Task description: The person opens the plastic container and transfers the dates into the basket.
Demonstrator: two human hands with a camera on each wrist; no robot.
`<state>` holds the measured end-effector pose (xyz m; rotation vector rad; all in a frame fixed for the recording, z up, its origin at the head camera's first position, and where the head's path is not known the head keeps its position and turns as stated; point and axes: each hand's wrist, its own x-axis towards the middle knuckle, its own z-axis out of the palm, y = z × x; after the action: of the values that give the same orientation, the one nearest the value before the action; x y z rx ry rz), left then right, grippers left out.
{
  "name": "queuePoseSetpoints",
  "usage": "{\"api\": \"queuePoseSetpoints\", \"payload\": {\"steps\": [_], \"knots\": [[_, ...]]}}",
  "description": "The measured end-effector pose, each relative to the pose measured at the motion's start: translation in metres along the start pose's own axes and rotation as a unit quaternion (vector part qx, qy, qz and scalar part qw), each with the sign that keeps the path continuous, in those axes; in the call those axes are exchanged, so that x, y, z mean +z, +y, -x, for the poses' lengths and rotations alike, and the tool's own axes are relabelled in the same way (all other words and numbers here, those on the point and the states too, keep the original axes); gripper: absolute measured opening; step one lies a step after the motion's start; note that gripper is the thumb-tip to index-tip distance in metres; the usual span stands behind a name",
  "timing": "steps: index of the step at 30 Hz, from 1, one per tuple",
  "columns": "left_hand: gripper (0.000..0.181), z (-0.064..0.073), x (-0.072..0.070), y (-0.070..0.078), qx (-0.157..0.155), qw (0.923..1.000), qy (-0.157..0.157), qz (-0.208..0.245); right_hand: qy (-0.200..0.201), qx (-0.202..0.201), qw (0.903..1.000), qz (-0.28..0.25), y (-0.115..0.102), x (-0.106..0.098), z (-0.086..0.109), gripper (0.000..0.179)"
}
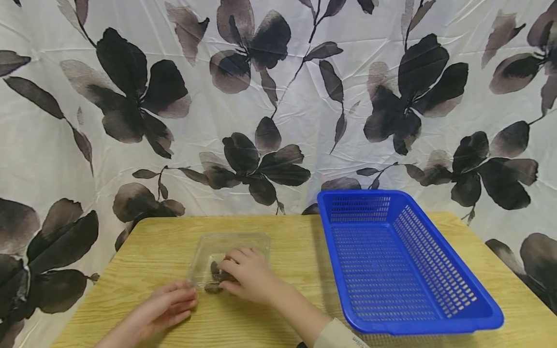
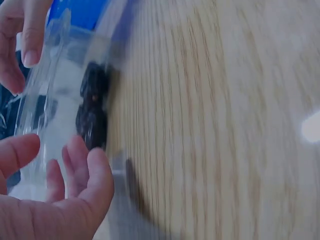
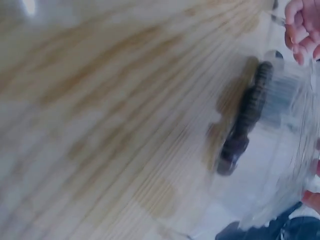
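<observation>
A clear plastic container stands on the table with several dark brown, glossy, oblong pieces inside, lined up along its near side. In the left wrist view the dark pieces show through the wall. My right hand reaches over the container from the right, its fingers bent down over the pieces. The right fingers appear apart in the left wrist view, with nothing visible between them. Beside the near left corner my left hand has its fingers loosely bent and spread, fingertips close to the wall, holding nothing.
A blue plastic basket with perforated walls stands on the right side of the wooden table. Behind the table hangs a white cloth with dark flowers.
</observation>
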<state>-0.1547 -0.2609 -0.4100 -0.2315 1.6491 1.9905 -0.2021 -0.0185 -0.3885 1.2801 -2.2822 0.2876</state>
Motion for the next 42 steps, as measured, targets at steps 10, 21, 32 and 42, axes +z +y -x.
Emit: {"api": "queuePoseSetpoints", "payload": {"steps": [10,21,32,42], "knots": [[0.044,-0.008,0.016,-0.009,-0.053,0.9982,0.024,0.016,0.024,0.049,0.9982,-0.028,0.013,-0.005,0.029,0.03],[0.062,-0.02,0.057,-0.016,-0.035,0.9966,-0.06,0.046,0.034,0.089,0.995,-0.031,0.018,-0.008,0.044,0.034],[0.044,-0.028,0.089,-0.019,-0.016,0.9874,-0.077,0.138,0.012,0.09,0.9954,-0.028,0.014,-0.008,0.046,0.035],[0.038,-0.034,0.1,-0.022,0.015,0.9851,-0.047,0.165,0.0,0.073,0.9973,0.008,0.012,-0.011,0.045,0.027]]}}
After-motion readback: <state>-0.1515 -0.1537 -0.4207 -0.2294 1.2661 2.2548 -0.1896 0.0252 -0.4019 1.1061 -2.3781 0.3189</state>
